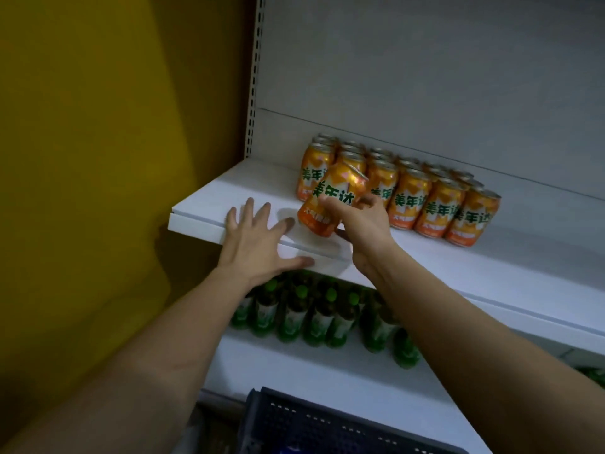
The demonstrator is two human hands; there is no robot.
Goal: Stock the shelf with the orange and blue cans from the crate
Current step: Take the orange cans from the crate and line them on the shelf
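My right hand (358, 229) grips an orange can (330, 201) with green lettering, tilted to the right, its base just above the white shelf (229, 194). It hangs in front of the left end of a block of several orange cans (425, 198) standing in rows on that shelf. My left hand (258, 237) lies flat with fingers spread on the shelf's front edge, just left of the held can. A dark blue perforated crate (311, 424) shows at the bottom; no blue cans are plainly visible.
Green-capped bottles (314, 309) fill the lower shelf under the white one. A yellow wall (98, 158) stands to the left beside the slotted shelf upright (253, 77). The shelf's left part and its front right strip are bare.
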